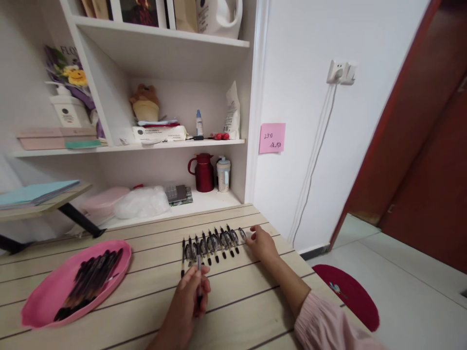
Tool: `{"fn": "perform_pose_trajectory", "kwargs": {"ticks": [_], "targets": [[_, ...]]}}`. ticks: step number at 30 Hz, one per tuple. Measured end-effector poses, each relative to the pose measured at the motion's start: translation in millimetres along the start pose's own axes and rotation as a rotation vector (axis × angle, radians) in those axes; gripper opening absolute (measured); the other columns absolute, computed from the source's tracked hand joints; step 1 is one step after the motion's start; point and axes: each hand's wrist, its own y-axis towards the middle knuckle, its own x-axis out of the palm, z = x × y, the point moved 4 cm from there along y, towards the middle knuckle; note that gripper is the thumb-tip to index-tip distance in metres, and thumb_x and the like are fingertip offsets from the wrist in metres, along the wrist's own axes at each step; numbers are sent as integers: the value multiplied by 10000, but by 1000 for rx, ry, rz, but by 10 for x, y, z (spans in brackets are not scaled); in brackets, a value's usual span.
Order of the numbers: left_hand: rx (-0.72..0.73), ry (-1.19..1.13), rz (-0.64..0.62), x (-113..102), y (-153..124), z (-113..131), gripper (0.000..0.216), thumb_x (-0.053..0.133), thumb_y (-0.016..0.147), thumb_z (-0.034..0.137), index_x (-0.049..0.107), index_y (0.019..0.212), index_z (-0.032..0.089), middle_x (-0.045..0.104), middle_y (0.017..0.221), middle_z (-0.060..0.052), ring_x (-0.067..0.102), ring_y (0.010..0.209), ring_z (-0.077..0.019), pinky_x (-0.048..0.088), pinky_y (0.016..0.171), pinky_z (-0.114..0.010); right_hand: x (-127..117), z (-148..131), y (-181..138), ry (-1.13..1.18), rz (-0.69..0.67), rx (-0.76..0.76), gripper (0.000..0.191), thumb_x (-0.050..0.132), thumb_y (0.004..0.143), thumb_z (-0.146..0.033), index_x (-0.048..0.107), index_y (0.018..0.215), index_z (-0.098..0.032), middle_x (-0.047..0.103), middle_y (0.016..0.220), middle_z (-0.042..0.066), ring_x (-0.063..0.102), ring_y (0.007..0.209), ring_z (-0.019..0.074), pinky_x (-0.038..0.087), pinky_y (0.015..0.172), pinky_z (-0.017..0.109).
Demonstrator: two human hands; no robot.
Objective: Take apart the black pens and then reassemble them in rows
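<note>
My left hand is closed around a slim pen, its tip pointing away from me over the near side of a row. In that row, several dark pens lie side by side, with small dark-rimmed, see-through oval pieces between them; I cannot make out their kind. At the row's right end lies another oval piece. My right hand has its curled thumb and fingers at that piece's right edge, appearing to pinch it.
A pink tray with several dark pens stands at left on the striped wooden table. Behind are white shelves with a red jug and a cup. A round red stool stands at right.
</note>
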Motion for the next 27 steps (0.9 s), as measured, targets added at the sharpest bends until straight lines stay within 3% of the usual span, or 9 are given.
{"fn": "perform_pose_trajectory", "kwargs": {"ticks": [6, 12, 18, 23, 27], "targets": [[13, 277, -55, -3, 55, -89, 334, 452, 741, 453, 472, 920, 172, 495, 538, 68, 317, 303, -41, 155, 301, -160, 125, -68, -37, 14, -44, -14, 280, 520, 719, -135, 535, 997, -168, 639, 836, 62, 564, 813, 187, 323, 654, 255], [67, 419, -89, 2, 43, -94, 308, 409, 764, 418, 484, 909, 157, 479, 524, 66, 287, 323, -49, 154, 340, -186, -29, 34, -68, 177, -6, 13, 223, 463, 734, -118, 593, 913, -150, 629, 890, 110, 561, 873, 213, 359, 698, 285], [110, 585, -185, 53, -24, -104, 279, 410, 797, 386, 543, 906, 166, 501, 520, 54, 328, 396, -85, 232, 419, -216, -19, -219, -222, 557, -100, -20, 221, 447, 769, -322, 577, 849, -162, 602, 646, 16, 565, 619, 157, 400, 547, 260], [156, 635, -211, 46, -13, -125, 246, 402, 813, 362, 543, 871, 169, 492, 509, 52, 383, 482, -114, 284, 498, -227, 52, -537, -468, 1212, -298, -11, 298, 694, 590, -354, 568, 784, -167, 571, 598, -23, 474, 514, 89, 301, 472, 207], [172, 649, -206, 34, -8, -140, 227, 392, 822, 346, 539, 863, 178, 480, 509, 60, 369, 482, -113, 282, 517, -229, 34, -614, -548, 1311, -332, -34, 317, 740, 557, -330, 584, 781, -169, 585, 624, -16, 463, 523, 83, 290, 476, 207]]}}
